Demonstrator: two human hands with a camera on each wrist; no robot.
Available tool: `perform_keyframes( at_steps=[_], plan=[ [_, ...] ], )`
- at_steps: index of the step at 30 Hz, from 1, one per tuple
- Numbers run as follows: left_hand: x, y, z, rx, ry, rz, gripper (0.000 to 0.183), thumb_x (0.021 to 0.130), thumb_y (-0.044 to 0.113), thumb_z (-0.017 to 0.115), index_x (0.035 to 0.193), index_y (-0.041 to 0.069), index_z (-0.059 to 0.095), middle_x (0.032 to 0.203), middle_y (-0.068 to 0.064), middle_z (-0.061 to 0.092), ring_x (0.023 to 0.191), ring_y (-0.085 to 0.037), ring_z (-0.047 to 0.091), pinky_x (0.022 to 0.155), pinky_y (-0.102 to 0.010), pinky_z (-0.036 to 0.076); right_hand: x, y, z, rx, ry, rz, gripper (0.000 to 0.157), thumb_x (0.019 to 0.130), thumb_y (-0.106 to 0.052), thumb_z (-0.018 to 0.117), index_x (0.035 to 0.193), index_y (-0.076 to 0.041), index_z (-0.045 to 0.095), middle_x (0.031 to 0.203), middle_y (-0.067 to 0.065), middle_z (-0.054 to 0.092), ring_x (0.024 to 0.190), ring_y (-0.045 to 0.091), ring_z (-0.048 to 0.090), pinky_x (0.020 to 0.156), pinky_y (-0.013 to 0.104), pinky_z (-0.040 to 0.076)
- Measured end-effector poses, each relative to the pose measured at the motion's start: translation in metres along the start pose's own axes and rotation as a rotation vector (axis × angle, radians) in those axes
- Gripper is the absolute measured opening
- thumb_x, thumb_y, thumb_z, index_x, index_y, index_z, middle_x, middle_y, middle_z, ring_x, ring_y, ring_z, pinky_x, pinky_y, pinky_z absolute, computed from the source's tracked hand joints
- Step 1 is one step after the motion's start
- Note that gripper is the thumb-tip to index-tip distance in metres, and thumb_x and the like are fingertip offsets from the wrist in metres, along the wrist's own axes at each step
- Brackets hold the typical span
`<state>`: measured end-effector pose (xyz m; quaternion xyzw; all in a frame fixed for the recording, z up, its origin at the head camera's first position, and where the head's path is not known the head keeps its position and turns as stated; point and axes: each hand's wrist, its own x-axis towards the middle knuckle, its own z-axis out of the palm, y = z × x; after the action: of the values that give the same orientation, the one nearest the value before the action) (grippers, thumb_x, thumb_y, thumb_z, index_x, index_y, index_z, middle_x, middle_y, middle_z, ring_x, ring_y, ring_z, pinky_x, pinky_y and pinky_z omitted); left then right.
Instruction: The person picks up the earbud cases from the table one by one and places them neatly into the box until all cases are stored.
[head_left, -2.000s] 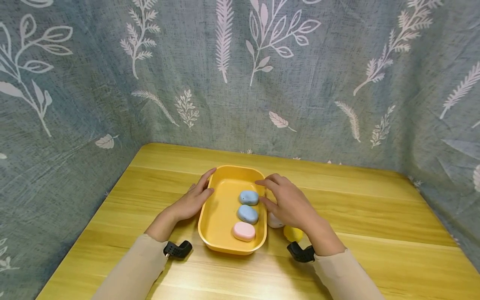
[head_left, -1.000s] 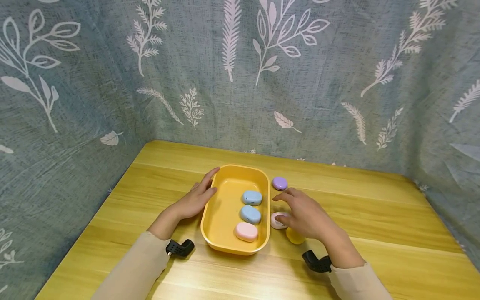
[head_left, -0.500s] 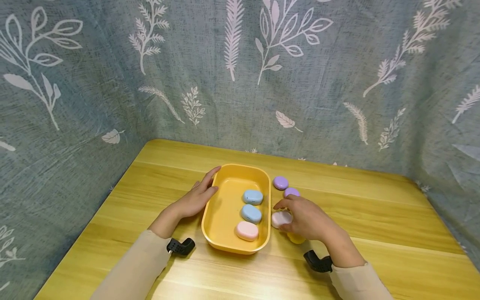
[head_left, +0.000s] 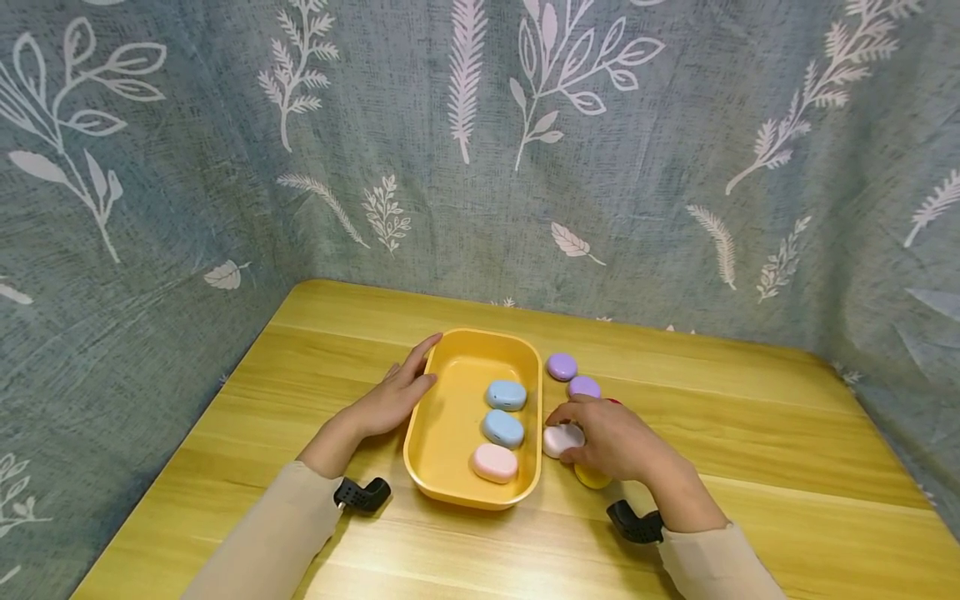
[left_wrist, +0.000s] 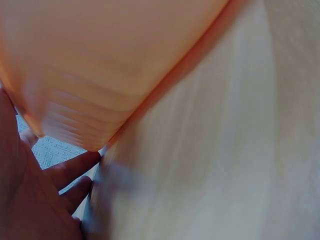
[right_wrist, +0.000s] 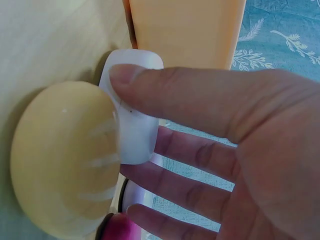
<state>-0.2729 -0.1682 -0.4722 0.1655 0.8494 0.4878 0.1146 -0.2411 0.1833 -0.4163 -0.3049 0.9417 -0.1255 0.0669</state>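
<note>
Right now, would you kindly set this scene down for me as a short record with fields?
Left hand: touches the left side of the yellow tray
Right hand: pinches the white case, just right of the tray
Tray contents, far to near: blue case, second blue case, pink case
Also right of tray: purple case, second purple case, yellow round case, red piece mostly hidden in the head view
Surface: wooden table
Backdrop: leaf-patterned curtain
</note>
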Motion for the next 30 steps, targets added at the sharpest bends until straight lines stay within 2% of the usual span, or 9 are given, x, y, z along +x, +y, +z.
perform_keyframes(
  at_steps=[4, 11, 16, 24, 30],
  plan=[
    [0.0, 0.0, 0.0, -0.004, 0.0, 0.0, 0.059, 0.113, 0.037, 0.037, 0.163, 0.049, 0.009, 0.169, -0.017, 0.029, 0.16, -0.039, 0.016, 0.124, -0.066, 0.018, 0.0, 0.0, 0.001, -0.004, -0.004, -0.002, 0.036, 0.082, -0.023, 0.089, 0.115, -0.02, 0.075, 0.117, -0.005, 0.073, 0.107, 0.017, 0.069, 0.091, 0.041, 0.056],
    [0.0, -0.001, 0.001, 0.001, -0.012, 0.034, 0.06, 0.113, 0.034, 0.035, 0.165, 0.043, 0.006, 0.17, -0.017, 0.028, 0.16, -0.037, 0.018, 0.127, -0.065, -0.002, -0.001, 0.0, 0.001, -0.011, -0.002, 0.001, 0.036, 0.084, -0.025, 0.088, 0.117, -0.019, 0.074, 0.117, -0.004, 0.073, 0.106, 0.018, 0.07, 0.092, 0.042, 0.056],
    [0.003, -0.003, 0.002, 0.012, -0.013, 0.069, 0.061, 0.114, 0.031, 0.033, 0.167, 0.037, 0.005, 0.17, -0.017, 0.027, 0.159, -0.036, 0.022, 0.127, -0.063, -0.01, -0.003, 0.0, -0.002, -0.013, 0.007, 0.011, 0.038, 0.085, -0.023, 0.087, 0.119, -0.015, 0.073, 0.115, 0.0, 0.071, 0.101, 0.017, 0.067, 0.091, 0.043, 0.055],
    [0.004, -0.004, 0.001, 0.012, -0.017, 0.07, 0.06, 0.114, 0.032, 0.033, 0.167, 0.038, 0.004, 0.171, -0.016, 0.026, 0.159, -0.035, 0.022, 0.127, -0.062, -0.01, -0.003, -0.001, -0.013, 0.011, 0.023, 0.016, 0.037, 0.086, -0.021, 0.086, 0.119, -0.013, 0.073, 0.111, 0.002, 0.068, 0.09, 0.013, 0.061, 0.082, 0.036, 0.054],
    [0.003, -0.003, 0.0, 0.008, -0.021, 0.062, 0.06, 0.114, 0.033, 0.033, 0.166, 0.039, 0.004, 0.171, -0.016, 0.025, 0.16, -0.035, 0.021, 0.127, -0.062, -0.01, -0.003, -0.002, -0.018, 0.023, 0.036, 0.009, 0.036, 0.087, -0.021, 0.085, 0.121, -0.013, 0.072, 0.121, 0.007, 0.067, 0.099, 0.017, 0.065, 0.087, 0.04, 0.055]
  ],
)
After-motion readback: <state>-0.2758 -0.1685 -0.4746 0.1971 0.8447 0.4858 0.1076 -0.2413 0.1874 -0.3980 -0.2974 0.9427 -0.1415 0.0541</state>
